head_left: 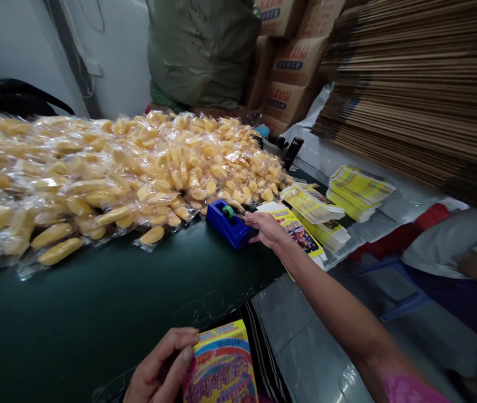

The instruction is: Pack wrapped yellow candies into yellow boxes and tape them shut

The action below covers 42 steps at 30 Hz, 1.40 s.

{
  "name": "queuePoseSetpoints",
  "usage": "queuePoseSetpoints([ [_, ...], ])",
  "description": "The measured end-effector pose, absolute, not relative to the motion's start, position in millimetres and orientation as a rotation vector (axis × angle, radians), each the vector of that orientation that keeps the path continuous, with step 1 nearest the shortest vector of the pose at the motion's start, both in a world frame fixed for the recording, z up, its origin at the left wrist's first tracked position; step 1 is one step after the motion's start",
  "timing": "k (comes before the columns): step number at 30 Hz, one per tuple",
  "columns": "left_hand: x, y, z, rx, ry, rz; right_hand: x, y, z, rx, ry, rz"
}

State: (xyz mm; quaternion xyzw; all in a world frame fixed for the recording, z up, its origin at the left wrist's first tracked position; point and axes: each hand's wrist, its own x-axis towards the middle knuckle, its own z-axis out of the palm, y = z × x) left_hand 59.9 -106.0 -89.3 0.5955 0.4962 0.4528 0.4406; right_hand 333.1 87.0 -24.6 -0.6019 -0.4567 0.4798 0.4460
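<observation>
My left hand is closed around the edge of a yellow printed box with a colourful picture, low in the view near my lap. Stretched forward over the table, my right hand is at the end of a blue tape dispenser that carries a green-cored roll. Its thumb and finger are close together by the dispenser's cutting end; whether a bit of tape is between them is too small to make out. Under and beside that hand lies a flat yellow printed carton.
Many clear bags of yellow oval pieces cover the table's far side. Stacks of flat yellow cartons lie to the right. Behind are a green sack, boxes and piled cardboard. A person sits at right.
</observation>
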Motion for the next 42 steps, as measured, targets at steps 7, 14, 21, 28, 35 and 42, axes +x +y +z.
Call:
queuePoseSetpoints([
  [7,58.7,-104.8,-89.5,1.448,1.255,1.076,339.0,52.6,-44.2,-1.268,-0.993,1.157],
  [14,59.5,-105.4,-90.3,1.365,1.299,1.008,345.7,54.3,-74.4,-1.356,-1.166,1.101],
  [21,56.0,-110.5,-99.4,1.281,1.314,1.002,342.6,47.8,-74.7,-1.473,-1.194,0.926],
  [28,70.9,-109.9,-73.0,1.312,1.301,0.967,300.2,-54.5,-59.0,-1.082,-1.300,1.595],
  [35,54.7,-99.8,-41.6,1.320,1.280,0.919,289.8,-63.0,-50.5,-0.850,-1.490,1.967],
  [42,68.9,-58.9,-29.8,1.242,1.159,0.964,284.9,-59.6,-49.9,-0.788,-1.545,1.981],
])
